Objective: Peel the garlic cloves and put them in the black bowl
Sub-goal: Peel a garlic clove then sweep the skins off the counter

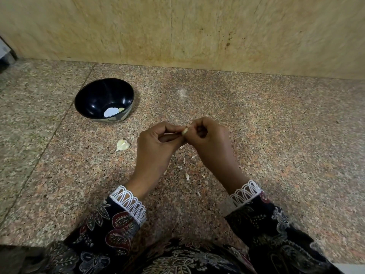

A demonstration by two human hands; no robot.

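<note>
A small pale garlic clove [184, 131] is pinched between the fingertips of my left hand [156, 147] and my right hand [209, 139], held a little above the granite counter. Both hands have their fingers curled round it, so most of the clove is hidden. The black bowl [92, 99] stands at the back left, with a pale peeled clove [120, 110] in its bottom beside a bright reflection. Another garlic clove [122, 144], still in its skin, lies on the counter between the bowl and my left hand.
Several small flakes of garlic skin [186, 176] are scattered on the speckled granite counter [276, 135] under and in front of my hands. A beige stone wall [197, 30] closes the back of the counter.
</note>
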